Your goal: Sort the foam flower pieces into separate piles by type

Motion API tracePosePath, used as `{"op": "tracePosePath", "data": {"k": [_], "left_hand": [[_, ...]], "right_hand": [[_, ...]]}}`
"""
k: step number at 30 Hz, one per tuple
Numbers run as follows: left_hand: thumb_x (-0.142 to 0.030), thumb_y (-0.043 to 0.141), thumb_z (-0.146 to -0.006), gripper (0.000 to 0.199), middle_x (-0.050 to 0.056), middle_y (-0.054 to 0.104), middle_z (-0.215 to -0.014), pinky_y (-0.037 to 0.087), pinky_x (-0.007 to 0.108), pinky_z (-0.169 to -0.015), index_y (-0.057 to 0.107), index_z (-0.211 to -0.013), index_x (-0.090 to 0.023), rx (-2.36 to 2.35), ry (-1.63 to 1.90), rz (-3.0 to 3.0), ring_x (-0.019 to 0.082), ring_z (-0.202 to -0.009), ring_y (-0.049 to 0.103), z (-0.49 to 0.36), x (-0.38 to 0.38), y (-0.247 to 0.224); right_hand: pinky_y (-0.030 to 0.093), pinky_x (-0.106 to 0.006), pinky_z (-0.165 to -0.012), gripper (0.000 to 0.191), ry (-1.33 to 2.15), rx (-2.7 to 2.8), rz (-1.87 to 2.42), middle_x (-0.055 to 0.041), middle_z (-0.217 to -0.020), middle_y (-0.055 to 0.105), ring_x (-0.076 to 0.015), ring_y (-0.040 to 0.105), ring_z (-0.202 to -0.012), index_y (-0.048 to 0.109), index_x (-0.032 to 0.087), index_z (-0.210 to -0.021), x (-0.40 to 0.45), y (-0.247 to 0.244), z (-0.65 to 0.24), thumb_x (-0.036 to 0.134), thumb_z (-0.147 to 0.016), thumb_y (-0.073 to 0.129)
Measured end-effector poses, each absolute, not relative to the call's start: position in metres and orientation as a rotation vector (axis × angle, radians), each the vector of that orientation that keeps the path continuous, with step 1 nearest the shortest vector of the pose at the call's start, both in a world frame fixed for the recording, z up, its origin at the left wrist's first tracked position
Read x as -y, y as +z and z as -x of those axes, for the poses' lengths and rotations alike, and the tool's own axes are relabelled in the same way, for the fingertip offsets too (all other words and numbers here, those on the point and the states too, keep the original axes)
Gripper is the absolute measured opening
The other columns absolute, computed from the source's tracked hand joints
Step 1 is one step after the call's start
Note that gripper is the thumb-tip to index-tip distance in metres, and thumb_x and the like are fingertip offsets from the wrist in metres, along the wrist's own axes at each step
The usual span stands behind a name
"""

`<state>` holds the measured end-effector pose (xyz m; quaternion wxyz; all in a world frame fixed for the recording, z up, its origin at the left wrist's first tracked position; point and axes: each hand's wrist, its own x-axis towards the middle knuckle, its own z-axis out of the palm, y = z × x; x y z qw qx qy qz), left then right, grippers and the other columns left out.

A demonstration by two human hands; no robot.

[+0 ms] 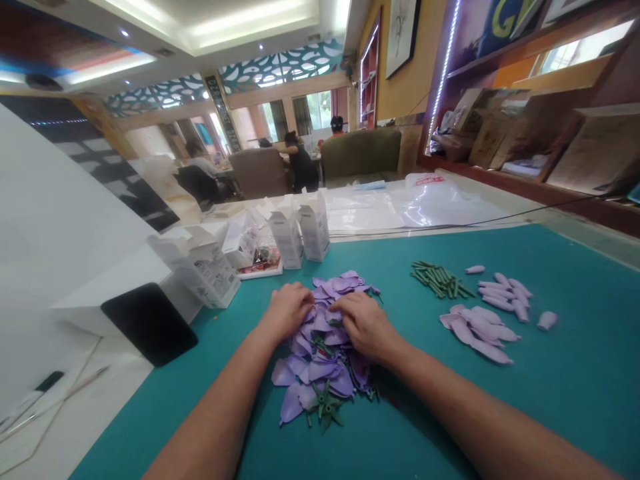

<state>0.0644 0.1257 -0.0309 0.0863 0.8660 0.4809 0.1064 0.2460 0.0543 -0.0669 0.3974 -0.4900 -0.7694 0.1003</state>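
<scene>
Left hand (287, 310) and right hand (365, 327) lie palm-down, fingers loosely curled, on the lilac foam petals (313, 370) heaped centrally on the teal mat (575, 407), no single piece clearly gripped.

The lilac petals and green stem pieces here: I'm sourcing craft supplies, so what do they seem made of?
The lilac petals look like thin craft foam: matte, with soft, slightly curling cut edges, though stiff fabric is possible. The green stem pieces seem wrapped in matte floral tape, judging by their slightly uneven surface; any core is hidden.
</scene>
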Motion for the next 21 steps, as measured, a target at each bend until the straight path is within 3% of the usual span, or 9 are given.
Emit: {"op": "tracePosePath", "data": {"k": [4,8,14,16,21], "left_hand": [[-0.023,0.05,-0.079,0.013,0.002,0.065,-0.082,0.044,0.028,-0.073,0.062,-0.08,-0.019,-1.369,0.556,-2.414,0.018,-0.081,0.059,-0.064,-0.122,-0.02],[-0.032,0.048,-0.081,0.017,0.0,0.065,-0.073,0.046,0.023,-0.063,0.059,-0.081,-0.018,-1.265,0.708,-2.279,0.014,-0.068,0.06,-0.077,-0.107,-0.014],[-0.033,0.047,-0.083,0.02,-0.002,0.066,-0.07,0.048,0.021,-0.057,0.059,-0.078,-0.018,-1.157,0.722,-2.238,0.012,-0.06,0.061,-0.095,-0.092,-0.017],[-0.033,0.043,-0.086,0.023,0.0,0.068,-0.074,0.05,0.023,-0.063,0.061,-0.085,-0.018,-1.176,0.712,-2.269,0.014,-0.065,0.063,-0.09,-0.095,-0.016],[-0.024,0.042,-0.088,0.027,0.006,0.067,-0.104,0.045,0.031,-0.089,0.065,-0.101,-0.02,-1.269,0.6,-2.454,0.02,-0.099,0.06,-0.079,-0.109,-0.019]], "right_hand": [[0.046,-0.033,-0.078,0.026,0.552,1.556,1.219,-0.0043,-0.087,0.068,-0.018,0.061,-0.083,0.065,0.02,-0.092,-0.06,-0.058,-0.252,0.016,-0.083,0.042],[0.048,-0.026,-0.056,0.026,1.031,1.29,1.138,-0.0007,-0.079,0.064,-0.014,0.06,-0.065,0.06,0.019,-0.1,-0.058,-0.052,-0.247,0.033,-0.079,0.055],[0.045,-0.023,-0.052,0.028,1.171,1.269,1.018,0.0025,-0.068,0.06,-0.0115,0.054,-0.059,0.061,0.019,-0.091,-0.052,-0.045,-0.242,0.034,-0.068,0.067],[0.045,-0.024,-0.051,0.027,1.167,1.191,1.044,0.0041,-0.063,0.056,-0.0111,0.052,-0.056,0.062,0.019,-0.089,-0.056,-0.044,-0.249,0.033,-0.067,0.066],[0.041,-0.023,-0.045,0.024,1.05,0.864,1.161,0.0041,-0.063,0.055,-0.011,0.052,-0.05,0.06,0.018,-0.084,-0.075,-0.052,-0.275,0.034,-0.067,0.061]]}}
